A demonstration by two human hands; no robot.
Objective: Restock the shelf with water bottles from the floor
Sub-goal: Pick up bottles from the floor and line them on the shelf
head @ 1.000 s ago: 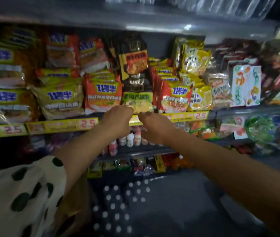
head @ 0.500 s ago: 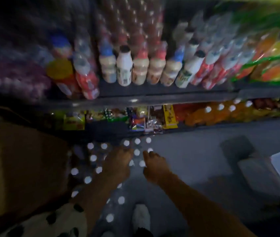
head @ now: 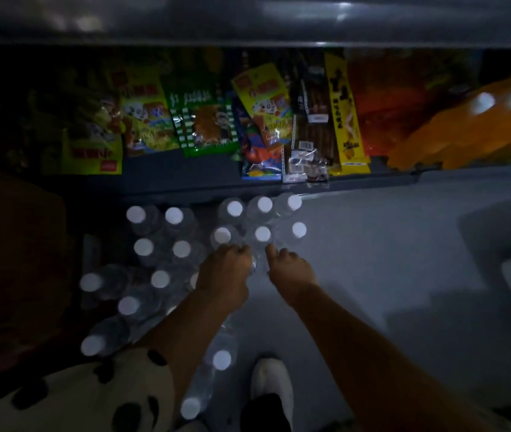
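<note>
Fingers [head: 241, 251] of left hand [head: 223, 275] and of right hand [head: 291, 269] curled down side by side among white-capped water bottles [head: 263, 234] on the grey floor [head: 388, 244], seemingly to take a bottle each from the near edge of the cluster; whether clamped on anything, impossible to tell in the dim blur. Packed close below the bottom shelf [head: 185, 169] of snack packets [head: 263, 107], presumably dropped there for restocking. Bottle bodies barely visible, near ones partly hidden by forearms and spotted sleeve [head: 70, 397].
</note>
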